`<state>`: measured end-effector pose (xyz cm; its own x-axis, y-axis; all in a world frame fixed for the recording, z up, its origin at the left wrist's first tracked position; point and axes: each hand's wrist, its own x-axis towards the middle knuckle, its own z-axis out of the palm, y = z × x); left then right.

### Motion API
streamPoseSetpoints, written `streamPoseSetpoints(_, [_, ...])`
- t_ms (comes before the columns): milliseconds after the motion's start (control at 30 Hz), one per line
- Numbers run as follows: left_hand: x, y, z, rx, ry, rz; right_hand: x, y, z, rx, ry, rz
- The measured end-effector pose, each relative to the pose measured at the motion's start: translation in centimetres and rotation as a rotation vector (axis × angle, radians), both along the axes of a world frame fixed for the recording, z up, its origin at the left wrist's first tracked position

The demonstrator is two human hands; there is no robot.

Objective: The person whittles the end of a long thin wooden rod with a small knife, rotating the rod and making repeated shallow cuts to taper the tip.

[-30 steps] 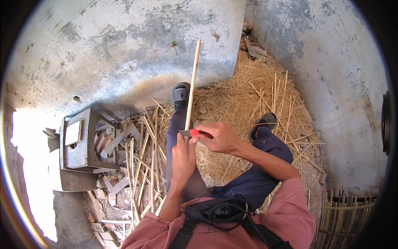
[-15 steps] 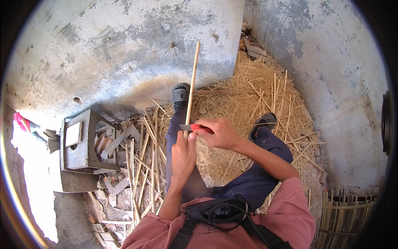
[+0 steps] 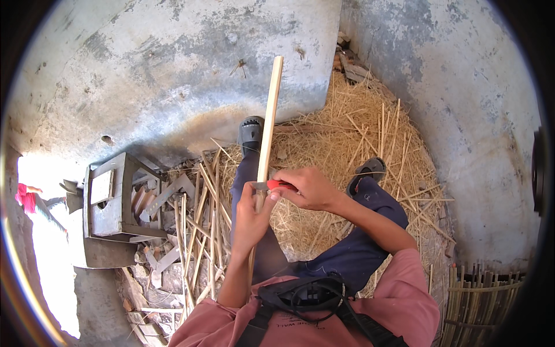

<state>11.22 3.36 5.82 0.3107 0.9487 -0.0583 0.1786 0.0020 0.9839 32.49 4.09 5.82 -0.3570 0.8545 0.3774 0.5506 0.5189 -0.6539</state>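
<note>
A long pale strip of wood or bamboo [image 3: 269, 121] stands out away from me between my legs, its broader flat face showing. My left hand [image 3: 252, 215] is closed around its near part, thumb pointing up along it. My right hand [image 3: 309, 188] grips a red-handled knife [image 3: 281, 185]. The short grey blade lies across the strip just above my left fingers, close to the left thumb. Both hands nearly touch at the blade. The strip's lower end runs down behind my left hand and wrist, partly hidden.
Straw and shavings [image 3: 312, 231] cover the floor around my feet. Loose sticks [image 3: 199, 231] lie at the left beside a wooden box frame [image 3: 110, 196]. A bundle of upright slats [image 3: 483, 301] stands at lower right. Beyond the bright opening at left is a person in red [image 3: 26, 199].
The strip has turned and now shows a wider, paler face. The knife and right hand have shifted slightly nearer me. At the left opening, more of the person in red has come into view.
</note>
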Motion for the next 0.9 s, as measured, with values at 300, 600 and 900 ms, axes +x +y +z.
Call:
streamPoseSetpoints(300, [0.9,-0.1,-0.7,0.143,-0.124,0.055,-0.9,-0.3,-0.6,0.137,0.023,-0.043])
streamPoseSetpoints(600, [0.8,-0.3,0.3,0.208,-0.038,0.063,-1.6,-0.8,-0.9,0.154,0.027,-0.132])
streamPoseSetpoints(900, [0.6,0.0,-0.1,0.182,0.016,0.043,-1.8,-1.0,-1.3,0.151,0.004,-0.175])
